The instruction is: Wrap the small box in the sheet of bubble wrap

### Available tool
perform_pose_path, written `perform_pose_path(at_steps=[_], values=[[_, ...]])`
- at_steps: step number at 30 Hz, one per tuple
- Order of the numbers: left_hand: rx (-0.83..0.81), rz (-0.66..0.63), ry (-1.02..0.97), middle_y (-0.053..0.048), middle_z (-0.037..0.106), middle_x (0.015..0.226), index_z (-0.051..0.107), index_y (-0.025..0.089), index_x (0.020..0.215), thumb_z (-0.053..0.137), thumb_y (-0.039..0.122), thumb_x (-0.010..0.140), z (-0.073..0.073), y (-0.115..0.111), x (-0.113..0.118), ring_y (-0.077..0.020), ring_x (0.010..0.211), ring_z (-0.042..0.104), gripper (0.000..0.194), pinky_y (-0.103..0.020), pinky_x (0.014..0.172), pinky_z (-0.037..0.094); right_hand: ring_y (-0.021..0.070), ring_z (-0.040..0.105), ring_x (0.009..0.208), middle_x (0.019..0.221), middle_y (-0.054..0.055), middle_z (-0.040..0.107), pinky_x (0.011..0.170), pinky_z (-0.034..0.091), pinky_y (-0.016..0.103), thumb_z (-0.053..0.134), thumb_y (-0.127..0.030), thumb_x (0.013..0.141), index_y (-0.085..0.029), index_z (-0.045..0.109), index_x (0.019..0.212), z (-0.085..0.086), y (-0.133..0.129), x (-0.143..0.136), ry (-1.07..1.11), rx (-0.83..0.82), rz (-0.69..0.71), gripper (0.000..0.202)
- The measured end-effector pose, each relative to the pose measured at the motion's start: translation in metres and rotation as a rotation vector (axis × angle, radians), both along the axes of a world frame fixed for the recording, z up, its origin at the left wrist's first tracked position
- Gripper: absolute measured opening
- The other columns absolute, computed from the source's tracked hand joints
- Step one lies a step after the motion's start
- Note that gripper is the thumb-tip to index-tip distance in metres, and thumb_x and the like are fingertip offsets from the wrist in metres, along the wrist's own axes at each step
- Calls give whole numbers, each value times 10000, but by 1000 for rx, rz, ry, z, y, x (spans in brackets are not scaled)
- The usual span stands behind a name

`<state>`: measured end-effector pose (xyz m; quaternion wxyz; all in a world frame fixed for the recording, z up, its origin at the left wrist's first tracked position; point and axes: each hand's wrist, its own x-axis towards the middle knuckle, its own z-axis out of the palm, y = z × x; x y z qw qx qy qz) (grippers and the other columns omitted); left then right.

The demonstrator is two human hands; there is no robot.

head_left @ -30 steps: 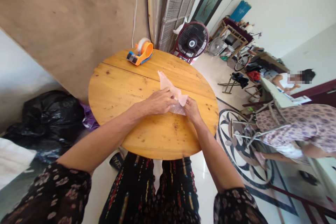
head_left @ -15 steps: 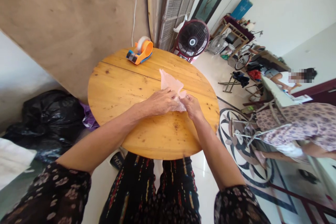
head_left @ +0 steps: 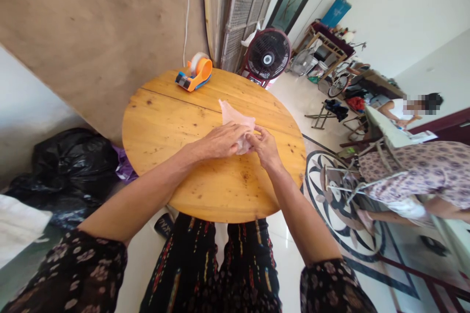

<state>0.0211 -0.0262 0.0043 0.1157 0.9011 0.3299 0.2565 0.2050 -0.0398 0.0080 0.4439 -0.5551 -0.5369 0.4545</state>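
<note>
Crumpled pink plastic wrap (head_left: 238,117) is on the round wooden table (head_left: 220,190), a bit right of the tabletop's middle, one pointed flap spread flat toward the far side, the near part bunched between the two hands. Left hand (head_left: 223,141) lies palm-down over the bunch from the left, fingers bent and touching it; can't tell whether they grip or only press. Right hand (head_left: 265,146) comes in from the right, thumb and index finger pinching the wrap's right end. Fingertips of both hands nearly meet. Anything inside the bunch is hidden. Orange-and-blue tape dispenser (head_left: 198,77), clear roll fitted, sits near the table's far edge, left of the wrap, well apart from both hands. Around the table: dark red electric fan (head_left: 268,56) just past the far right edge, tall wooden board (head_left: 110,19) behind on the left, black plastic bag (head_left: 69,168) and purple bag (head_left: 124,162) on the left. Off to the right, a person in a white top (head_left: 394,110) is at a pale table (head_left: 385,129); another in spotted clothing (head_left: 440,166) is nearer.
</note>
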Motion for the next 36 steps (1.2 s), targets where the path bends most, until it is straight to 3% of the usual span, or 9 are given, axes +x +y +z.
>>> perform_pose_path(at_steps=[3, 6, 13, 26, 33, 36], values=[[6, -12, -31, -135, 584, 1361, 316, 171, 1489, 476, 101, 780, -2, 2, -1, -244, 1179, 582, 731, -358, 920, 492, 178, 637, 564, 658, -10, 672, 543, 544, 310, 782, -514, 659, -184, 546, 1196, 0, -2, -1, -10, 16, 7, 673], [16, -53, -69, -145, 519, 1458, 240, 184, 1530, 479, 98, 788, -4, 3, -1, -243, 1269, 544, 784, -373, 999, 465, 171, 635, 570, 636, -28, 656, 555, 544, 304, 771, -447, 673, -171, 512, 1248, 0, -5, -3, -2, 21, 2, 689], [-1, -56, -60, -163, 492, 1485, 240, 188, 1535, 487, 106, 805, -1, 4, -2, -249, 1312, 522, 775, -382, 1030, 457, 124, 593, 556, 662, -75, 635, 555, 516, 273, 725, -308, 647, -145, 446, 1302, -2, -6, -8, 82, 25, -22, 731], [-10, -122, -102, -160, 510, 1454, 266, 192, 1518, 485, 73, 800, -7, 8, -3, -242, 1352, 489, 759, -404, 1084, 433, 143, 607, 605, 705, -40, 658, 545, 502, 265, 645, -277, 707, -158, 463, 1289, -3, 3, -17, -7, 79, -69, 621], [-33, -115, -138, -149, 553, 1401, 323, 189, 1500, 485, 77, 789, -4, 7, -6, -245, 1290, 537, 738, -380, 1028, 462, 180, 698, 778, 858, 9, 760, 776, 564, 356, 546, -242, 781, -208, 462, 1351, 1, -1, -16, -193, 119, 45, 577], [-70, -86, -171, -129, 599, 1336, 361, 180, 1486, 458, 43, 739, 0, 8, -9, -217, 1127, 628, 766, -335, 944, 497, 183, 711, 783, 905, 43, 776, 807, 567, 373, 509, -259, 820, -178, 395, 1419, 7, -4, -13, -176, 86, 111, 615]])
